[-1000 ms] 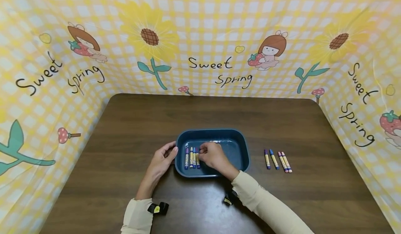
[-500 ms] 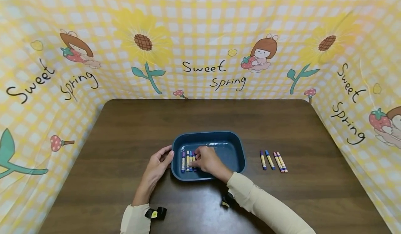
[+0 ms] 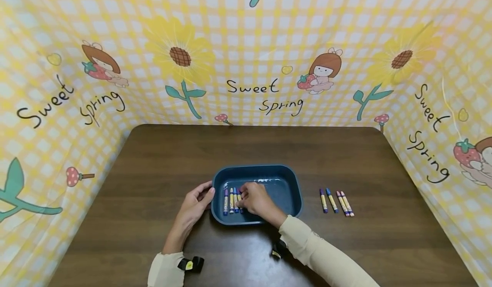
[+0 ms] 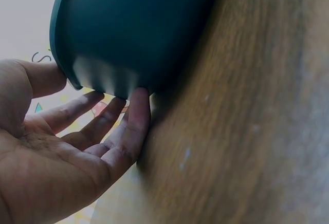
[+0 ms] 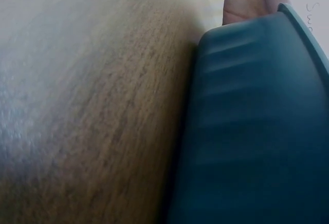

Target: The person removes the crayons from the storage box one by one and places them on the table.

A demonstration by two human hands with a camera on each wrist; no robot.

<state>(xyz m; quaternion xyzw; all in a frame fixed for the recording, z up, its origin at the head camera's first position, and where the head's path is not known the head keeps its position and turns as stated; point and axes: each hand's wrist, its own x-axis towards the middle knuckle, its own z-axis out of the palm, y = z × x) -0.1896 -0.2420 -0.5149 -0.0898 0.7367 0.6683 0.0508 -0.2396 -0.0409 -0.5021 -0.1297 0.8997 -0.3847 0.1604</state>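
A dark blue tray (image 3: pixel 280 195) rests on the table, with several crayons (image 3: pixel 231 200) lined up side by side at its left end. My right hand (image 3: pixel 256 199) reaches over the tray's front rim. Its curled thumb and fingers are at the rightmost crayon (image 3: pixel 239 196) of that row and partly cover it. My left hand (image 3: pixel 194 203) is at the tray's left end. In the left wrist view, the left thumb is at the rim while loosely bent fingers (image 4: pixel 138 111) touch the outer wall. The right wrist view shows the front wall (image 5: pixel 247 131), which hides my right hand.
To the right of the tray lie a purple crayon (image 3: pixel 323 200), a blue crayon (image 3: pixel 332 200) and two pink crayons (image 3: pixel 345 203). A yellow checked cloth (image 3: pixel 246 56) hangs around the back and sides of the brown wooden table (image 3: pixel 173 150).
My right fingers have shifted slightly left, onto the rightmost crayon of the row in the tray. The left hand stays at the tray's end, and the head view has tilted a little.
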